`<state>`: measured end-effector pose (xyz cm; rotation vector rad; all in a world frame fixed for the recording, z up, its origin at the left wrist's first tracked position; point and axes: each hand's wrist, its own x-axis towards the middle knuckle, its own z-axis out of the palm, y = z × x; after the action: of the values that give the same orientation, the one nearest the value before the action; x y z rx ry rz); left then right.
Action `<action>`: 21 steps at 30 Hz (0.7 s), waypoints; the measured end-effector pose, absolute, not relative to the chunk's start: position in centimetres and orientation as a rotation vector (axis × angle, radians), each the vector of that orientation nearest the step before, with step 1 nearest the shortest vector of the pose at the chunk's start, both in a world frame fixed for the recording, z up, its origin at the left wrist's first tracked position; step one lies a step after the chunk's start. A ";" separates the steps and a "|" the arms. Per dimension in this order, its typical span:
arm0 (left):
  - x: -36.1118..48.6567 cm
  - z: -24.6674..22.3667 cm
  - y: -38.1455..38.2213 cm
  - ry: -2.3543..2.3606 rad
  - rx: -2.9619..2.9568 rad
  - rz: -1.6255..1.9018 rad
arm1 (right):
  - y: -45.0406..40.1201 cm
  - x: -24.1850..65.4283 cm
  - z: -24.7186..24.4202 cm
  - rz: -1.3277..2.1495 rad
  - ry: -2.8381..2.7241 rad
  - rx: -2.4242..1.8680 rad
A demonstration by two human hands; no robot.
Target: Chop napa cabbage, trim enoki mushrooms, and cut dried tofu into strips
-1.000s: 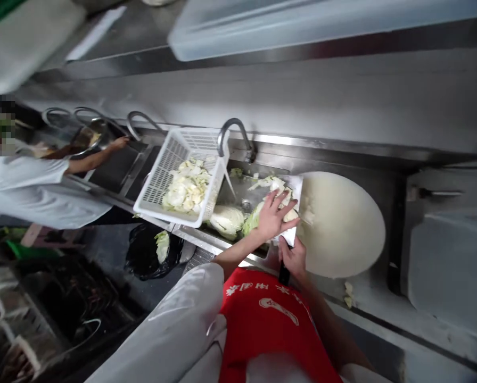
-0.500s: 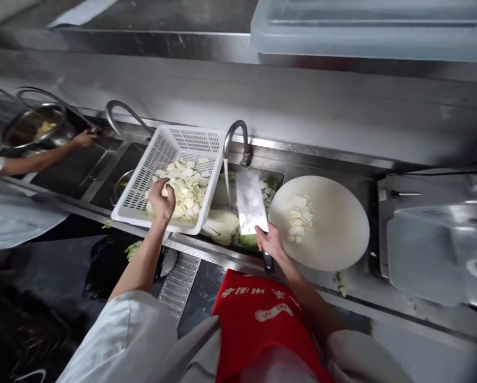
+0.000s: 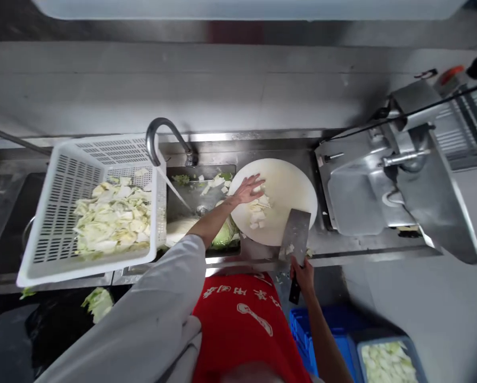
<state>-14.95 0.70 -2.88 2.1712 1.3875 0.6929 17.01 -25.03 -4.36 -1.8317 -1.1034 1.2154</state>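
My left hand [image 3: 249, 189] is spread over the left part of a round white cutting board [image 3: 292, 181], its fingers apart above chopped cabbage [image 3: 258, 213]. My right hand [image 3: 303, 274] grips a cleaver [image 3: 296, 234] by its black handle. The broad blade lies across the board's lower right edge, with small bits stuck to it. Left of the board, cabbage heads [image 3: 223, 234] lie in a sink [image 3: 174, 199], partly hidden by my left forearm. A white plastic basket [image 3: 39, 266] holds a pile of cut cabbage [image 3: 114, 213].
A curved faucet [image 3: 158, 127] runs water into the sink. At right stands a metal slicing machine [image 3: 418, 159] with a clear tray. Blue crates [image 3: 334, 330] and a tub of cut cabbage [image 3: 390, 364] sit low on the right. A cabbage leaf [image 3: 98, 303] lies by the counter's front.
My left hand has gone from over the basket to the chopped cabbage on the board. The cleaver has moved right, from over the sink to the board's edge. The view has turned right.
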 end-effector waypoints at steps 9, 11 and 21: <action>-15.1 -4.8 -5.0 1.476 2.186 0.761 | -23.7 15.2 -6.4 1.317 -0.820 -1.783; -14.5 -4.9 -5.7 1.531 2.180 0.713 | -22.8 14.5 -6.1 1.333 -0.843 -1.789; -6.5 -6.0 -7.8 1.617 2.146 0.812 | -17.6 5.2 -3.4 1.434 -1.108 -1.735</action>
<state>-6.48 -7.81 -6.03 2.1457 1.6173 0.8124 5.24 -17.58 -3.41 -1.7354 -1.1080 1.4342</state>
